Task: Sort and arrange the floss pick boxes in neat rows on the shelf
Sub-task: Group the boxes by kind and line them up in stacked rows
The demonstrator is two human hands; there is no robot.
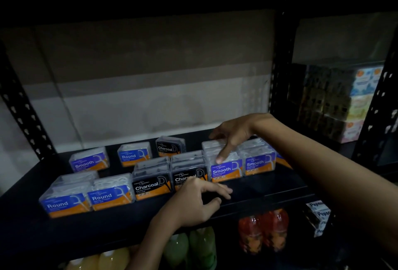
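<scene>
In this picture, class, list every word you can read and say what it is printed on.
"Round": two front-left clear boxes with blue-orange labels, one behind.
"Charcoal": two black-labelled boxes in front, one behind.
"Smooth": blue-orange boxes right, one rear left.
"Pepso", cut off: white cartons lower right.
Smaller print is blurred.

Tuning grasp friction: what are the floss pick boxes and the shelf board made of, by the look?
Clear glossy floss pick box labelled Smooth: looks like hard transparent plastic; the white picks show through its walls, with a printed blue-orange label in front. Dark flat shelf board: matte and even, probably painted metal or laminate; the dim light leaves it open.
</scene>
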